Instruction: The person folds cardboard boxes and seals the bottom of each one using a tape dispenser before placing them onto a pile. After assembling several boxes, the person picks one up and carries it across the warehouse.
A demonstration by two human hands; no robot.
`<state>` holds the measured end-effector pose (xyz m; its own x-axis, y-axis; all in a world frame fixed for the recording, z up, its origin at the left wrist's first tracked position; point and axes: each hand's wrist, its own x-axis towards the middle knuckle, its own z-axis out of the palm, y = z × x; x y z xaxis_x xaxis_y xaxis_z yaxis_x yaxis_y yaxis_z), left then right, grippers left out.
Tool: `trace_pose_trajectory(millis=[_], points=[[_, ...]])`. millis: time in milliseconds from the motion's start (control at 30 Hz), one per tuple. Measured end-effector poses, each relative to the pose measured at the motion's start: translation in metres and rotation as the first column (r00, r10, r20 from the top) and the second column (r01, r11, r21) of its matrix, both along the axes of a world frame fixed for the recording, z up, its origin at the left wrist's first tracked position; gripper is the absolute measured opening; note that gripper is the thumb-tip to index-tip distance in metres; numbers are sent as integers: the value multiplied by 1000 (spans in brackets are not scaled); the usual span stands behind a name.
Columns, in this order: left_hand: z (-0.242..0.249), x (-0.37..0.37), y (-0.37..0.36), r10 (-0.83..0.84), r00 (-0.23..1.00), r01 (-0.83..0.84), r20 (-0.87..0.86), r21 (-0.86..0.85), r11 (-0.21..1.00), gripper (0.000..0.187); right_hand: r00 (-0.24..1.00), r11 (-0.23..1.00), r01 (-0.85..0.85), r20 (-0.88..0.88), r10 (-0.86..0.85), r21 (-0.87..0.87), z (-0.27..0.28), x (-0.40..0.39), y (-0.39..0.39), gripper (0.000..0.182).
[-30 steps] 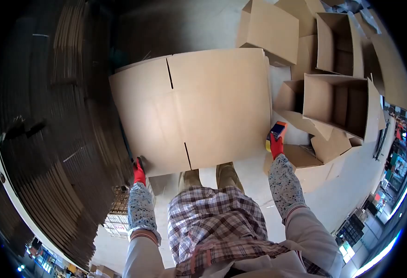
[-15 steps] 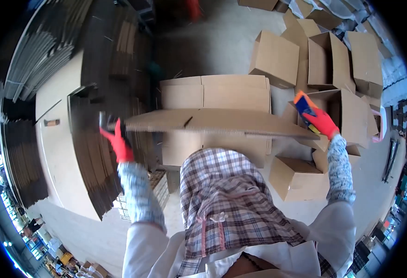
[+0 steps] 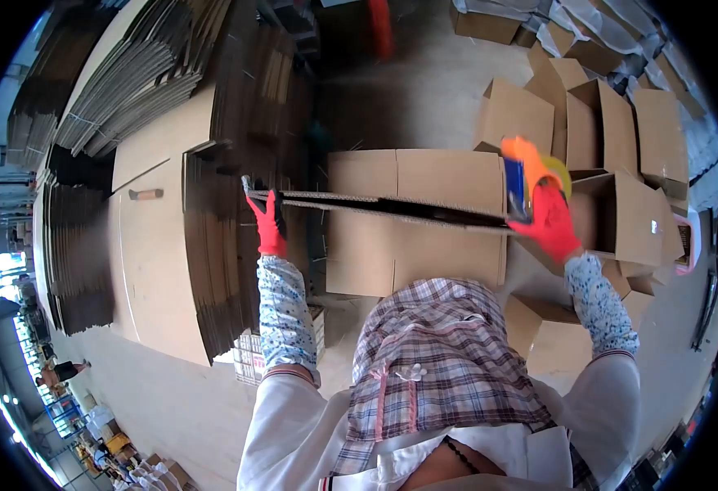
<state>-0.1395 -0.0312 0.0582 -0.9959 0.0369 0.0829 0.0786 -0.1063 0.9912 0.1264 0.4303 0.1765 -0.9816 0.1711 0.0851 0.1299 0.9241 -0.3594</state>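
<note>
You're holding the folded box [image 3: 334,196] edge-up over the flat cardboard [image 3: 449,254], its 2 walls parting slightly between your hands. Your left hand [image 3: 269,227] is pinching 1 end between thumb and fingers, while your right hand [image 3: 554,222] is gripping the tape dispenser [image 3: 526,155] and meeting the other end; I can't tell whether it's pinching the board too. It's probably feeling light, stiff yet bendy at the creases, with both ends offering the steadiest hold.

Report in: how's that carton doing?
Left hand on carton, left end. Right hand at other end, with tape gun. Carton over stack; open boxes at right.
</note>
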Motion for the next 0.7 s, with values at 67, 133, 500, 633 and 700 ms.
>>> trace_pose_trajectory(millis=[67,133,500,633,700], points=[[15,14,-2,-18,1000,18,13,16,1000,73,996,997,33,80,-28,-65,7,13,-10,71],[33,32,-7,-55,996,61,64,-95,994,66,999,997,15,45,-19,78,7,15,-4,75],[104,105,10,312,910,-240,273,-268,933,68,942,938,-258,-157,298,233,-4,-93,-26,72],[23,100,-33,385,869,-346,312,-173,922,55,903,893,-429,78,421,137,2,-84,-46,85],[11,97,-43,291,925,-302,245,6,953,53,906,909,-407,164,391,84,31,-79,-45,90]])
